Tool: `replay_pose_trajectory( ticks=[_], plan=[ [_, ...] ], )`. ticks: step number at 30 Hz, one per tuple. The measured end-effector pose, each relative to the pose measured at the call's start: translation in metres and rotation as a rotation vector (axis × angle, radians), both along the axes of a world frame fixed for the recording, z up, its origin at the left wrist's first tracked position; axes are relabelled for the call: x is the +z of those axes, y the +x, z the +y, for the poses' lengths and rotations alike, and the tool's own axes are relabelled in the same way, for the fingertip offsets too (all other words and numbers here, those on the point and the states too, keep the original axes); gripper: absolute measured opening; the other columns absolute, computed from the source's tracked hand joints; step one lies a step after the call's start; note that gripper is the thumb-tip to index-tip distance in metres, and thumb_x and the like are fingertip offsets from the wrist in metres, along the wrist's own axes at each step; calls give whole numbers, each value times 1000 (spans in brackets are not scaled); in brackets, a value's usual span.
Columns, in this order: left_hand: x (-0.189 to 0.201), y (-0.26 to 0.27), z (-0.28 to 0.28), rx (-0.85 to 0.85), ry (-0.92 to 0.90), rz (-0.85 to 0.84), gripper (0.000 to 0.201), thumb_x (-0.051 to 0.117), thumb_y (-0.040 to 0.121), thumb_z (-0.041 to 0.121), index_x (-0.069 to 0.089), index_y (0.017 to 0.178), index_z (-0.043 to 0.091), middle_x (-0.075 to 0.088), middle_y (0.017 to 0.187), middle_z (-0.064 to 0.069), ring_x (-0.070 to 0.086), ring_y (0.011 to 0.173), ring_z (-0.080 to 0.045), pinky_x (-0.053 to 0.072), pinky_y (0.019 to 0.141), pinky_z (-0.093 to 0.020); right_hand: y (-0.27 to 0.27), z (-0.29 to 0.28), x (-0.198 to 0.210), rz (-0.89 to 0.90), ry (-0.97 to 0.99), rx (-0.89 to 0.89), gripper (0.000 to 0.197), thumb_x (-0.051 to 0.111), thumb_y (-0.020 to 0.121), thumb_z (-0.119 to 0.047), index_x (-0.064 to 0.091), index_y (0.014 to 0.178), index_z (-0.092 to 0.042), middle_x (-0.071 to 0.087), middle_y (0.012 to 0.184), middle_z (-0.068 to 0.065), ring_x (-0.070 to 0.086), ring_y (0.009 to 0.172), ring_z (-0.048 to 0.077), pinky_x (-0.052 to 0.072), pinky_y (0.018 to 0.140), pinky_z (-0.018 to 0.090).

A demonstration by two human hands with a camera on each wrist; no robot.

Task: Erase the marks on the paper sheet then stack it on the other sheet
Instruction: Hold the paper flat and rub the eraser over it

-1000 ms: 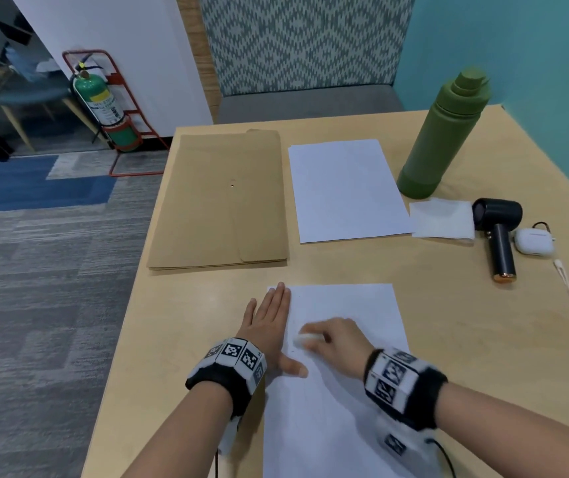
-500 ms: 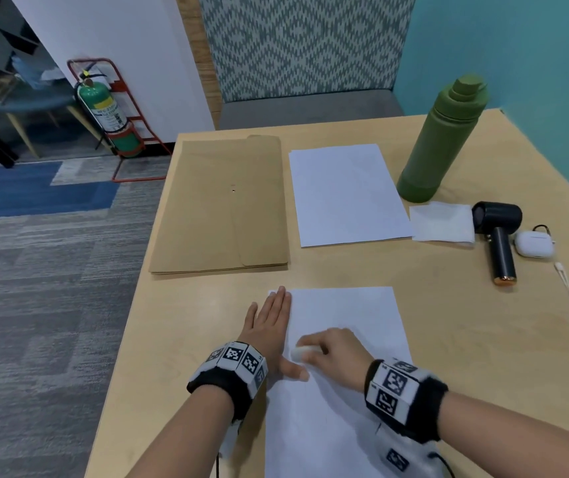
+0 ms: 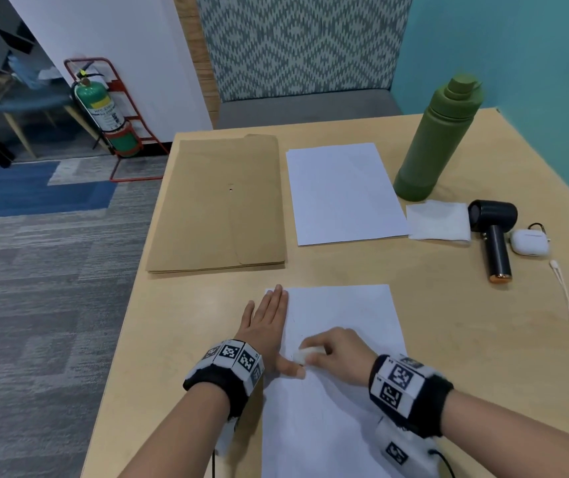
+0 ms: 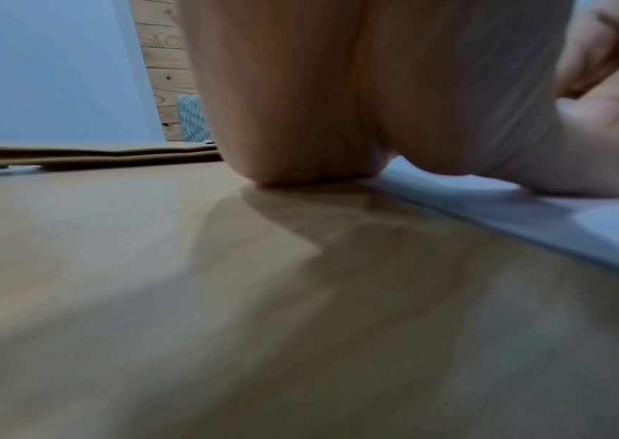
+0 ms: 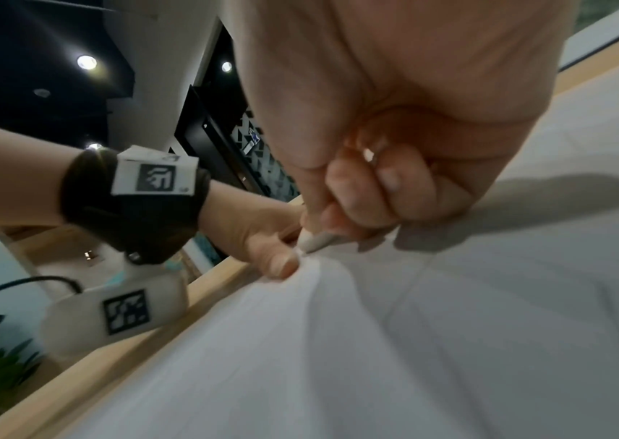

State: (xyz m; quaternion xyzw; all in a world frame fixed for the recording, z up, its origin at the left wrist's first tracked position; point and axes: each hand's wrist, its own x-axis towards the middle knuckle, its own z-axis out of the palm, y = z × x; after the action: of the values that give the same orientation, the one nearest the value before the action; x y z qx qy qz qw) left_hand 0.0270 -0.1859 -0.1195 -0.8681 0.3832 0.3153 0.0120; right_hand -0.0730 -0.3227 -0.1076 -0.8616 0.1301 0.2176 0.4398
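Note:
A white paper sheet lies near the table's front edge, with faint pencil marks close to its left side. My left hand lies flat, fingers straight, pressing the sheet's left edge onto the table, thumb on the paper. My right hand pinches a small white eraser and holds it against the sheet just beside the left thumb; the right wrist view shows the eraser tip touching the paper. A second blank sheet lies further back, in the middle of the table.
A brown envelope lies at the back left. A green bottle stands at the back right, with a folded tissue, a black handheld fan, a white earbud case and a strap on the right.
My right hand has slid the eraser toward me and leftward along the sheet, ending beside the left thumb. The left hand has stayed flat on the paper's edge.

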Motion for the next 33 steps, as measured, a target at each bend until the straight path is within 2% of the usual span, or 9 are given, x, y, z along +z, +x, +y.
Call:
replay_pose_trajectory(
  ticks=[5,8,11,15,18,21,26,29,33],
  plan=[
    [2,0,-2,4,20,3,135,69,67,64,-29,144,10,-34,152,-1,-29,140,-16,-18,112,-40,40,-24,-4,-104,-63,-297,26,60,86,-27,68,109,-19,65,120,1,56,115,18,38,99,23],
    [1,1,-2,5,28,9,136,69,67,64,-29,143,11,-35,151,-1,-29,140,-16,-18,112,-40,42,-25,-9,-141,-70,-366,17,57,86,-28,70,98,-26,71,105,1,60,102,19,44,92,27],
    [1,1,-1,5,16,13,135,69,67,63,-30,143,11,-36,150,0,-31,139,-15,-18,112,-39,16,-14,-7,-104,-26,-151,13,54,86,-34,66,83,-36,67,86,-9,61,87,12,48,86,31],
    [3,0,-1,12,9,23,135,70,67,62,-30,143,11,-36,151,0,-31,139,-14,-18,112,-39,-8,-19,2,0,21,41,16,56,88,-27,69,94,-22,60,73,-10,55,64,2,43,64,20],
    [8,1,0,5,16,46,134,70,67,62,-27,144,11,-34,151,0,-29,140,-14,-18,112,-40,-15,-31,3,-28,329,-440,13,51,92,-13,63,96,-14,52,59,1,47,37,5,38,40,19],
    [17,-5,-2,-25,35,62,125,65,74,62,-23,146,11,-33,152,-1,-27,141,-17,-16,112,-48,-21,-45,3,-58,660,-888,10,51,93,-13,59,94,-9,46,57,3,44,35,11,35,36,18],
    [21,-57,-23,-262,-71,-2,91,27,89,65,-18,148,13,-36,145,0,-32,135,-19,-18,112,-52,-20,-55,-3,7,797,-1025,21,43,94,-17,50,74,-10,28,50,-1,28,32,10,22,33,16],
    [9,-88,-27,-465,-98,122,95,-7,65,76,-29,139,21,-34,143,2,-31,132,-14,-23,107,-41,-19,-59,-4,63,821,-1051,28,38,93,-17,38,65,-14,24,44,-4,21,31,10,17,32,16],
    [1,-82,5,-226,-74,-190,80,-4,85,69,-28,140,15,-20,148,-1,-2,146,-16,-10,115,-37,-18,-60,-3,113,756,-1010,28,38,90,-16,31,63,-17,22,42,-5,17,31,9,14,33,17]
  ],
)
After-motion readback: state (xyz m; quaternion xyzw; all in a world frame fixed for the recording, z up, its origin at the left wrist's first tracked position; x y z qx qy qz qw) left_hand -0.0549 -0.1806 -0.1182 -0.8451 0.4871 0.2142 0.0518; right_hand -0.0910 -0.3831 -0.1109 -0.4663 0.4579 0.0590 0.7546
